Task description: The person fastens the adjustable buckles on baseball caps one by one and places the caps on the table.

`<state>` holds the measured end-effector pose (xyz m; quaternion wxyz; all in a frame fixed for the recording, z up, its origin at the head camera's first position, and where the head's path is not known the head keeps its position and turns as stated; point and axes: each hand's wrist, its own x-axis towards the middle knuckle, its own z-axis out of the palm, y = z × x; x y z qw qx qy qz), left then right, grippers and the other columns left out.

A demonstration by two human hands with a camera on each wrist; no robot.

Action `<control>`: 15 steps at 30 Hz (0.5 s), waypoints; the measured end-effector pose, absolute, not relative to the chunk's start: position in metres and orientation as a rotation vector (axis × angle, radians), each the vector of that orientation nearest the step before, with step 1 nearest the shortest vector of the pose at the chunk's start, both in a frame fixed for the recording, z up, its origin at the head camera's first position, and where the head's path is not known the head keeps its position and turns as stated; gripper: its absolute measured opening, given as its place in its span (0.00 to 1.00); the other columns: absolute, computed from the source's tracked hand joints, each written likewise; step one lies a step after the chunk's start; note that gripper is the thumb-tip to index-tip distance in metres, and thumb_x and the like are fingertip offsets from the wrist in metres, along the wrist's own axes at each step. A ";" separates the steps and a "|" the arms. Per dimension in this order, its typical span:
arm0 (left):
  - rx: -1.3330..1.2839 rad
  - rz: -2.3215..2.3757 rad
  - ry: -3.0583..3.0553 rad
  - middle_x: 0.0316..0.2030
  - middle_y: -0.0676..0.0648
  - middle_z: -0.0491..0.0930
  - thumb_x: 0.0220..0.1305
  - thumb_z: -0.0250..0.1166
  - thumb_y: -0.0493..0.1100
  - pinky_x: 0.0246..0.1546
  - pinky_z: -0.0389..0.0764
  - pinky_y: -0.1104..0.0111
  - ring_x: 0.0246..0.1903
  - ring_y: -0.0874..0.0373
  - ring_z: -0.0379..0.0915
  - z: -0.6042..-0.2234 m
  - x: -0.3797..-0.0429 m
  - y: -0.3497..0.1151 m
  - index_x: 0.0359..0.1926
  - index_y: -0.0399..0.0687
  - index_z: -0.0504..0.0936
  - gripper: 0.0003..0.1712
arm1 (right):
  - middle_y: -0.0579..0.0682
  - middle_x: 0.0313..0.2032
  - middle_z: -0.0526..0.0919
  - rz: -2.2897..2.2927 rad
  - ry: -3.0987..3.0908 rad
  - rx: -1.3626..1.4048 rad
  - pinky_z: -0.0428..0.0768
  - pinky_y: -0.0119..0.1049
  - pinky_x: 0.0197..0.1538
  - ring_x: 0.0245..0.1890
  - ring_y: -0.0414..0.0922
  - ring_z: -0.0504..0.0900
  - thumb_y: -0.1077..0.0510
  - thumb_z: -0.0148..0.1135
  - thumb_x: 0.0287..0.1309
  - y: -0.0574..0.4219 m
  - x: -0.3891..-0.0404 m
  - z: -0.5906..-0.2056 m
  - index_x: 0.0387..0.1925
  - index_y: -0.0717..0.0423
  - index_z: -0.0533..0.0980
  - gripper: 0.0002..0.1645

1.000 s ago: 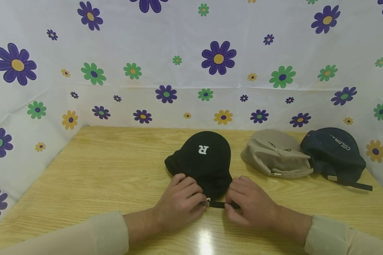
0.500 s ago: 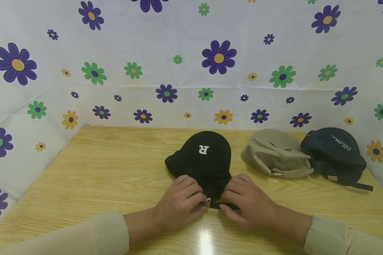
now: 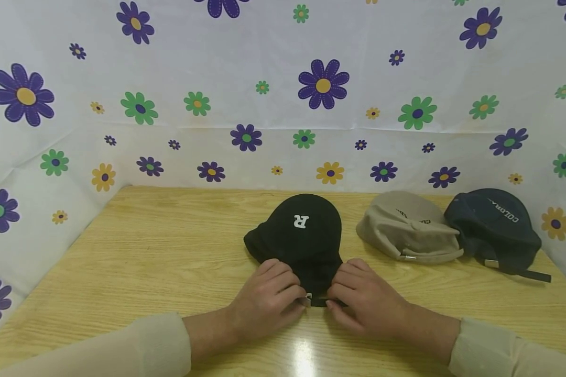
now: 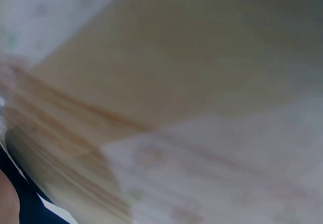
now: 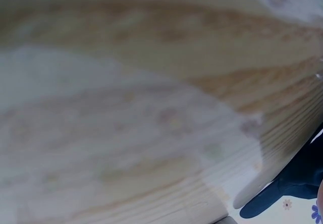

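A black cap (image 3: pixel 306 246) with a white letter R lies on the wooden table in the head view, its back edge toward me. My left hand (image 3: pixel 269 296) grips the left part of that edge, with the fingertips beside a metal buckle (image 3: pixel 307 300). On the other side, my right hand (image 3: pixel 365 296) pinches the cap's black strap (image 3: pixel 318 302) between thumb and fingers. Only a short piece of strap shows between the hands; the rest is hidden behind the right fingers. Both wrist views are mostly blurred tabletop, and neither shows the grip.
Right of the black cap, a beige cap (image 3: pixel 401 225) rests on the table (image 3: pixel 146 251). A navy cap (image 3: pixel 495 225) touches it, its strap end pointing right. White cloth (image 3: pixel 264 63) printed with flowers stands behind and along the sides.
My right hand has shifted slightly left toward the buckle, and the strap length showing between the hands has become shorter. The left hand and the other caps have stayed in place.
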<state>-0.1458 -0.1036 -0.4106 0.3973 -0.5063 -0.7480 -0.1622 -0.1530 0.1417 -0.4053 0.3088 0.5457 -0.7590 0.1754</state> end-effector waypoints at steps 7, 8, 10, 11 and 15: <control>-1.286 -0.388 -1.896 0.29 0.54 0.78 0.50 0.72 0.40 0.43 0.72 0.65 0.34 0.58 0.73 -0.411 -0.146 -0.104 0.28 0.50 0.82 0.06 | 0.41 0.27 0.74 0.465 -1.975 1.465 0.68 0.38 0.46 0.31 0.41 0.73 0.56 0.49 0.63 0.141 -0.153 -0.403 0.25 0.47 0.75 0.12; -1.286 -0.386 -1.893 0.29 0.54 0.78 0.50 0.72 0.40 0.43 0.72 0.65 0.34 0.58 0.73 -0.410 -0.146 -0.104 0.28 0.51 0.82 0.06 | 0.41 0.27 0.74 0.469 -1.967 1.468 0.68 0.38 0.46 0.31 0.40 0.72 0.56 0.49 0.62 0.141 -0.153 -0.403 0.24 0.48 0.74 0.12; -1.278 -0.380 -1.896 0.29 0.55 0.79 0.49 0.73 0.40 0.43 0.71 0.65 0.34 0.58 0.73 -0.410 -0.145 -0.104 0.28 0.51 0.82 0.06 | 0.41 0.26 0.73 0.480 -1.949 1.469 0.69 0.38 0.45 0.30 0.40 0.72 0.57 0.49 0.61 0.141 -0.153 -0.403 0.24 0.48 0.74 0.12; -1.272 -0.377 -1.895 0.29 0.55 0.79 0.49 0.73 0.40 0.43 0.71 0.64 0.34 0.58 0.73 -0.410 -0.145 -0.104 0.28 0.51 0.82 0.06 | 0.41 0.25 0.72 0.484 -1.937 1.469 0.69 0.38 0.45 0.29 0.40 0.71 0.57 0.49 0.60 0.140 -0.154 -0.402 0.23 0.48 0.73 0.12; -1.235 -0.361 -1.892 0.29 0.55 0.79 0.47 0.74 0.41 0.42 0.69 0.62 0.34 0.58 0.73 -0.410 -0.145 -0.104 0.28 0.53 0.83 0.07 | 0.40 0.22 0.67 0.510 -1.901 1.456 0.68 0.38 0.43 0.26 0.39 0.67 0.59 0.49 0.53 0.140 -0.155 -0.401 0.19 0.48 0.69 0.09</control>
